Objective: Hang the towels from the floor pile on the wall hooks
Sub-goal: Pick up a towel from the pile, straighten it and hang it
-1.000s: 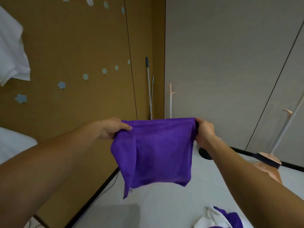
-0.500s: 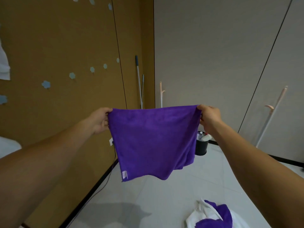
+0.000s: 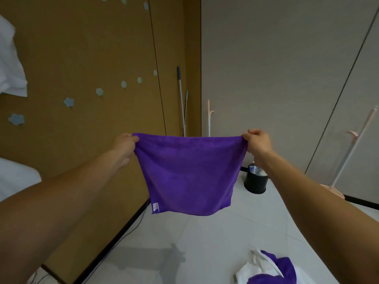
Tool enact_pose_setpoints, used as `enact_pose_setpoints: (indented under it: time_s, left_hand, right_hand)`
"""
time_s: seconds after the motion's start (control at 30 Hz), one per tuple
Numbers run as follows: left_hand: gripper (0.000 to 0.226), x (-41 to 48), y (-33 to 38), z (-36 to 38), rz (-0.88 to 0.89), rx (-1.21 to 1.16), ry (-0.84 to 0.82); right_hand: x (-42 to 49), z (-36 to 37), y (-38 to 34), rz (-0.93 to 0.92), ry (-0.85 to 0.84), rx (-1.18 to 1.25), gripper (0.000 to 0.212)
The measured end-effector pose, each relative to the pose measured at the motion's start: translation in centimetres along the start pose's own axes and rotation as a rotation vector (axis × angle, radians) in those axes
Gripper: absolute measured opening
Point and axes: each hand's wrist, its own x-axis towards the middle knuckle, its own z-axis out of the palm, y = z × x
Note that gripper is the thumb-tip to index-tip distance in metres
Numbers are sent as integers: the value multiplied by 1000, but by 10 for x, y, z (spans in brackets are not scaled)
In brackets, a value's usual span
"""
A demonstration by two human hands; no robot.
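Towel hangs flat below left hand and right hand.

The purple towel is seen as soft, matt cloth with a short plush nap, a small white label sewn at one corner. The floor pile is made up of white and purple cloth. The floor is laid in smooth pale tiles with a faint sheen. The wall is finished matt brown; the wall hooks appear moulded in pale blue plastic. A black bin looks glossy, a pole silvery metal.
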Motion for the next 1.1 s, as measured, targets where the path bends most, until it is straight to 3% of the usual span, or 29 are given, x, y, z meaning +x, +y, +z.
enact_pose_setpoints:
  time_s: [0.07, 0.2, 0.37, 0.4, 0.53, 0.6, 0.73, 0.87, 0.97, 1.0, 1.1]
  left_hand:
    - [19, -5, -1, -5, -21, -27, 34]
    - [18, -17, -4, -14, -54, 56, 17]
    - [6, -46, 2, 8, -40, 182, -270]
    - [10, -52, 4, 16, -15, 204, -343]
    - [63, -67, 10, 38, 49, 313, -638]
    - [62, -69, 11, 45, 96, 374, -701]
    - [6, -65, 8, 56, 220, 557, -463]
    - [21, -59, 12, 60, 251, 526, -346]
    - [15, -63, 25, 61, 256, 350, -334]
    - [10, -64, 28, 60, 262, 312, -350]
    - [18, -64, 30, 54, 309, 387, -390]
  right_hand:
    - [1, 7, 0, 27, -5, 28, 31]
    - [-7, 24, 4, 20, -61, -28, 32]
    - [-40, 63, -4, 47, -335, 44, 32]
    - [-49, 71, -9, 26, -405, 43, 33]
    - [-79, 92, -29, -103, -669, 43, 35]
    - [-86, 95, -35, -192, -769, -12, 40]
    - [-86, 95, -34, -332, -800, -86, 47]
    - [-78, 97, -10, -310, -619, -184, 47]
    - [-73, 96, 7, -214, -647, -351, 72]
    - [-70, 96, 10, -188, -671, -385, 69]
    - [-61, 90, 5, -254, -634, -514, 28]
